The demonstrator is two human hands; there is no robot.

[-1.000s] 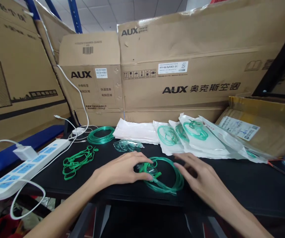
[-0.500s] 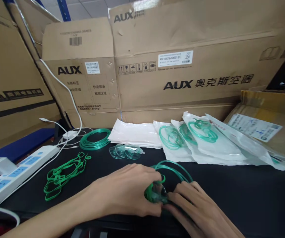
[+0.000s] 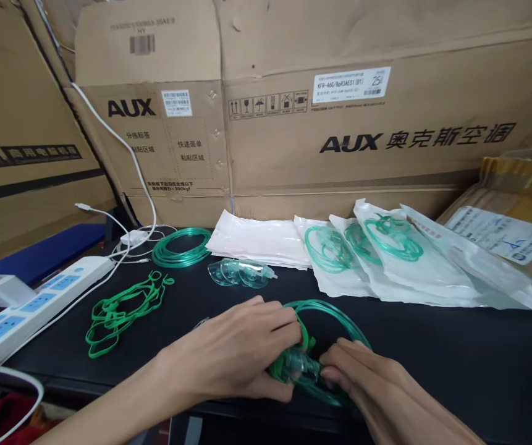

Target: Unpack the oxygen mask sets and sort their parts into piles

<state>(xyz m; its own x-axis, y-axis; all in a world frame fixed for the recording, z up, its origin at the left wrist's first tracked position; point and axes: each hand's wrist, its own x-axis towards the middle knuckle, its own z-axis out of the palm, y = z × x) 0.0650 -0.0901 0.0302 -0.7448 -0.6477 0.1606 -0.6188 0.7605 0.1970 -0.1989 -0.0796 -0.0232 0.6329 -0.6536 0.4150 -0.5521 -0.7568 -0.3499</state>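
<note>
Cardboard panels [image 3: 270, 161] behind, black table [image 3: 437, 352] below: both hands meet at one mask

And now they're together! The left hand [image 3: 247, 352] is curled round a clear mask [image 3: 299, 366], thumb below and fingers above, a flat green strap [image 3: 309, 341] poking out beside it. In comes the right hand [image 3: 363, 380], thumb and fingers pinched tight at the mask's narrow end; whether they grasp the fitting itself or a tube end, I can't tell.

That's the big change. A second ago the right hand stood apart from the mask; half a second ago it had reached in; now it's closed up at the joint. My reading: handling has turned into close, two-handed work on that connection.

Just beyond, the green tubing coil [image 3: 335, 311] arcs behind the fingers, partly hidden now, where a second ago nearly the whole loop showed.

Further out, nothing's been disturbed: loose green straps [image 3: 124, 315] to the left, overlapping clear mask shells [image 3: 240, 273] ahead, a second tubing coil [image 3: 191, 254] near white pouches [image 3: 259, 240], filled packets [image 3: 426, 269] on the right, and the power strip [image 3: 38, 303] at the left edge.
</note>
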